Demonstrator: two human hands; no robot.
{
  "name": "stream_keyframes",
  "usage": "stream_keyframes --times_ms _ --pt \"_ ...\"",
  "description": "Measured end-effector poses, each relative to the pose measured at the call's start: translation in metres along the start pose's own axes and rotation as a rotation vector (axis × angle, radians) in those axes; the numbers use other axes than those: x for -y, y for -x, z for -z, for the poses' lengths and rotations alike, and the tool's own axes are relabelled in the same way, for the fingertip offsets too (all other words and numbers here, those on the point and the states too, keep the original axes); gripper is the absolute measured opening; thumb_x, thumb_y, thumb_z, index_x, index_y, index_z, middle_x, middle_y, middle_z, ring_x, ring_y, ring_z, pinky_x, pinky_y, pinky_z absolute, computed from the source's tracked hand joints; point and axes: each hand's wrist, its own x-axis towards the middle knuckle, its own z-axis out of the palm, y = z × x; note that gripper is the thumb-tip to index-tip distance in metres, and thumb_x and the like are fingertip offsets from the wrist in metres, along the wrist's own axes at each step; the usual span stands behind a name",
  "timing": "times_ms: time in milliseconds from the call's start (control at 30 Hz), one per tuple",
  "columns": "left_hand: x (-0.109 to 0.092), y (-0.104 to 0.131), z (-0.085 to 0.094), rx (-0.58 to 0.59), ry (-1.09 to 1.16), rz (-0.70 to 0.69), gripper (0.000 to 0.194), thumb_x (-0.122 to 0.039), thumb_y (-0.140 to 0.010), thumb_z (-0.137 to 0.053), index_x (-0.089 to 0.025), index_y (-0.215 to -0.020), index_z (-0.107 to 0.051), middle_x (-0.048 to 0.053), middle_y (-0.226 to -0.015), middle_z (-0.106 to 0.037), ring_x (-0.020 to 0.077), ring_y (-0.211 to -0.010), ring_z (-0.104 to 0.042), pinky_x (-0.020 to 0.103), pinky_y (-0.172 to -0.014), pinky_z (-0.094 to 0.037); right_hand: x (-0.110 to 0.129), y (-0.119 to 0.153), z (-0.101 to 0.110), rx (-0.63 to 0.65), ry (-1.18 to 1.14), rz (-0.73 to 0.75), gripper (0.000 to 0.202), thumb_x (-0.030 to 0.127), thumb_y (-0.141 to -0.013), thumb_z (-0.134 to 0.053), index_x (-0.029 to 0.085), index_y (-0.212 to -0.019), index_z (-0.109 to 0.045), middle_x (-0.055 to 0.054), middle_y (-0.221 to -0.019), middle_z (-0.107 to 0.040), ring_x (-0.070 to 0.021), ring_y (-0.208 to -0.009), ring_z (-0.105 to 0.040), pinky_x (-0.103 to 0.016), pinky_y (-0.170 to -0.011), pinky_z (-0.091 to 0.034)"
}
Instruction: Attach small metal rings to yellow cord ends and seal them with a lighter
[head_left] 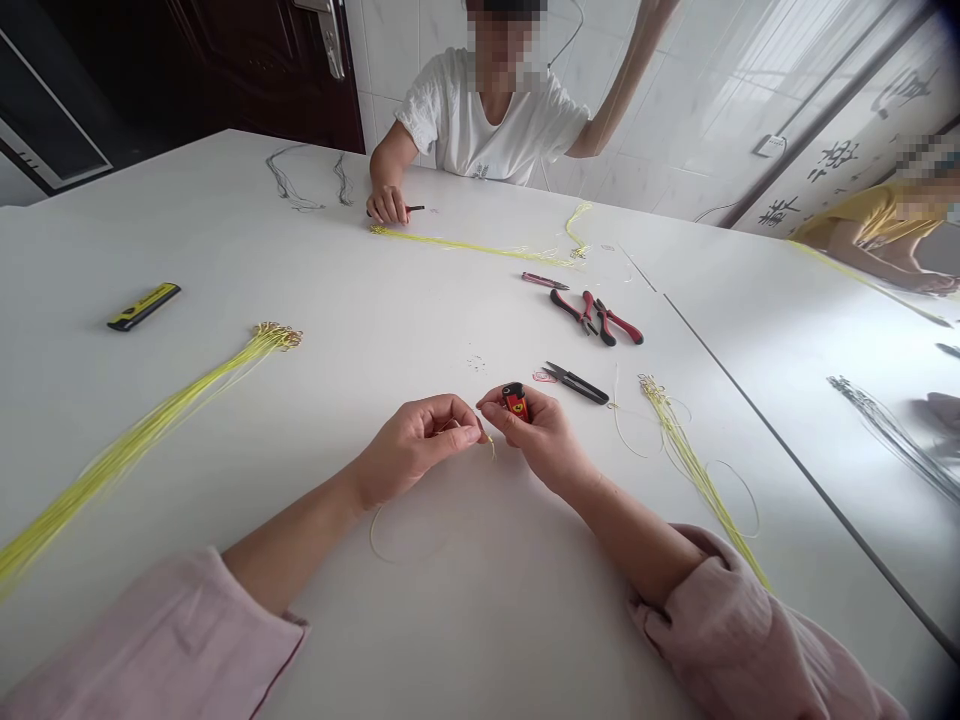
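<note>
My left hand (420,445) is closed in a pinch on a thin yellow cord (491,444), whose short end sticks out past the fingertips. A pale loop of cord curves over the table below that hand. My right hand (544,432) is wrapped round a red and black lighter (516,400) with a yellow emblem. Its thumb and finger come close to the left fingertips; whether they also touch the cord I cannot tell. Just beyond the right hand lie black thread snips (576,383). To the right rests a bundle of yellow cords (694,470) with small metal ends.
On the left lie a larger yellow cord bundle (187,405) and a yellow-black box cutter (145,306). Red-handled pliers (598,316) and a small red tool (545,281) sit farther back. Across the white table (360,300), a person in white (487,120) handles cords; another in yellow sits right.
</note>
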Motion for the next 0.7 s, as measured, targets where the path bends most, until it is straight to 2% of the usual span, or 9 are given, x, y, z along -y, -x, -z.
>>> stream_keyframes --times_ms 100,233,333,500,700 --pt "0.0013 -0.0011 0.0008 -0.085 -0.043 -0.033 0.018 -0.036 -0.086 -0.056 -0.020 -0.079 -0.059 0.001 -0.088 -0.062 0.0140 -0.084 -0.053 0.025 -0.075 -0.041 0.0017 0.0008 -0.0002 -0.026 0.019 -0.012 0.023 0.040 -0.081 -0.060 0.019 -0.075 -0.058 0.003 -0.064 -0.041 -0.0094 -0.059 -0.032 -0.025 -0.054 -0.027" --pt "0.0025 -0.0026 0.0014 -0.270 -0.117 -0.049 0.021 -0.040 -0.084 -0.056 -0.020 -0.082 -0.060 0.001 -0.086 -0.063 0.0111 -0.068 -0.048 0.024 -0.062 -0.038 0.0041 0.0019 -0.0010 -0.009 0.026 -0.055 0.025 0.043 -0.081 -0.059 0.019 -0.075 -0.058 0.004 -0.063 -0.034 -0.0098 -0.058 -0.027 -0.025 -0.052 -0.024" --pt "0.0029 -0.0028 0.0006 -0.337 -0.165 -0.069 0.023 -0.043 -0.083 -0.057 -0.020 -0.083 -0.061 0.001 -0.082 -0.062 0.0116 -0.066 -0.048 0.024 -0.059 -0.037 0.0039 0.0016 -0.0024 -0.016 0.005 -0.069 0.025 0.044 -0.080 -0.060 0.019 -0.076 -0.060 0.002 -0.065 -0.038 -0.0099 -0.058 -0.028 -0.025 -0.052 -0.024" --pt "0.0050 -0.0024 -0.0011 -0.346 -0.217 -0.080 0.022 -0.043 -0.084 -0.057 -0.021 -0.084 -0.062 0.001 -0.079 -0.061 0.0124 -0.067 -0.049 0.024 -0.058 -0.038 0.0031 0.0025 -0.0047 -0.018 0.008 -0.082 0.027 0.046 -0.079 -0.062 0.019 -0.076 -0.061 0.003 -0.064 -0.036 -0.0096 -0.057 -0.027 -0.025 -0.051 -0.023" --pt "0.0049 -0.0016 -0.0030 -0.344 -0.249 -0.073 0.023 -0.044 -0.085 -0.055 -0.023 -0.088 -0.061 0.000 -0.075 -0.057 0.0122 -0.065 -0.046 0.024 -0.057 -0.038 0.0062 0.0045 -0.0051 -0.047 0.089 -0.031 0.025 0.041 -0.083 -0.057 0.019 -0.071 -0.055 0.004 -0.059 -0.033 -0.0091 -0.054 -0.026 -0.024 -0.049 -0.024"
